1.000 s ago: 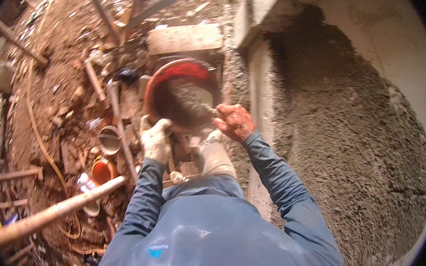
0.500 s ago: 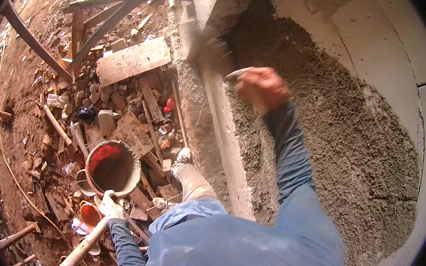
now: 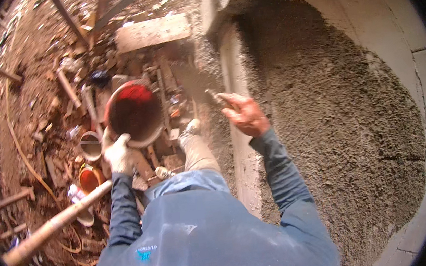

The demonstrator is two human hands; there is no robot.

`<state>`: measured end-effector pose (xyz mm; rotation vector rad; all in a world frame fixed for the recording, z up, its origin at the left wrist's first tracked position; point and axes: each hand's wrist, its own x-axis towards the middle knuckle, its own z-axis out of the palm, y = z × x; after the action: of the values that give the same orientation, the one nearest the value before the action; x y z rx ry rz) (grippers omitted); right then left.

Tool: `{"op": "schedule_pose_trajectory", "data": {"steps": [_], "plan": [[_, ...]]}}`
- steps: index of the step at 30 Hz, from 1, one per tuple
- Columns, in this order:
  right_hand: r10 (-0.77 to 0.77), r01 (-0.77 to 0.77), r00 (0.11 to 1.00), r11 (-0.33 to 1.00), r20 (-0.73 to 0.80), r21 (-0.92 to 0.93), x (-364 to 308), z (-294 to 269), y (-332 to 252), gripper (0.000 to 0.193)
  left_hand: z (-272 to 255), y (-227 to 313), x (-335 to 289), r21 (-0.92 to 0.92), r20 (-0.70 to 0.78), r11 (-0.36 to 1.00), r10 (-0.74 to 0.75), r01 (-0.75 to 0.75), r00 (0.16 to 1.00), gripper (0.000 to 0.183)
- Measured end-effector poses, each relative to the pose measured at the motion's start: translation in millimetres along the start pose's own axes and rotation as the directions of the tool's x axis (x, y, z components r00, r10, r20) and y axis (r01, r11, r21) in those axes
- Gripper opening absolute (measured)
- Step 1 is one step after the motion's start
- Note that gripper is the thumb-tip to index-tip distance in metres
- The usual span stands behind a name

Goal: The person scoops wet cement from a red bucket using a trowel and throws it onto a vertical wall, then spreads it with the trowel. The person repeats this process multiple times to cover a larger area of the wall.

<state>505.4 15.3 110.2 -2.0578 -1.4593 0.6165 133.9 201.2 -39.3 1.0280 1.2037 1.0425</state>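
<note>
My left hand (image 3: 117, 155), in a pale work glove, grips the lower left rim of a round bucket (image 3: 140, 92) with a red inner wall. Dark contents fill part of the bucket, which is tipped so its mouth faces up toward me. My bare right hand (image 3: 246, 115) is closed round the handle of a trowel (image 3: 216, 98). Its blade is smeared by motion and lies between the bucket and the wall's edge. Rough grey mortar (image 3: 333, 106) covers much of the wall on the right, beside my right forearm.
A pale vertical strip (image 3: 240, 130) marks the wall's edge. Wooden boards (image 3: 154, 32) and rubble cover the dirt far below. A bamboo pole (image 3: 53, 228) crosses at lower left, near a small pail (image 3: 90, 146) and an orange-lined container (image 3: 90, 178).
My right hand has swung with the trowel from the wall down and left toward the bucket. My left hand has brought the bucket up and right, and it looks larger.
</note>
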Motion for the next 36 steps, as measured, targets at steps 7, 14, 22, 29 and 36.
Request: {"op": "schedule_pose_trajectory", "data": {"steps": [7,14,22,29,36], "plan": [[-0.144,0.062,0.987,0.734,-0.066,-0.676,35,128,-48,0.037,45,90,-41,-0.153,0.297,0.983,0.143,-0.100,0.944,0.078],[-0.431,0.147,0.886,0.614,-0.173,-0.776,44,75,-81,0.026,50,139,-66,-0.137,0.286,0.987,0.121,-0.084,0.951,0.080],[-0.181,0.284,0.957,0.744,0.227,-0.604,68,76,-40,0.044,46,127,-49,-0.064,0.373,0.922,0.376,-0.381,0.848,0.077],[-0.029,-0.006,0.989,0.970,0.142,0.242,32,162,-38,0.040,28,105,-42,-0.127,0.341,0.984,0.164,-0.127,0.926,0.043],[-0.124,0.107,0.990,0.972,0.070,0.207,71,116,-42,0.044,69,69,-14,-0.286,0.231,0.946,-0.083,0.150,0.969,0.038]]}}
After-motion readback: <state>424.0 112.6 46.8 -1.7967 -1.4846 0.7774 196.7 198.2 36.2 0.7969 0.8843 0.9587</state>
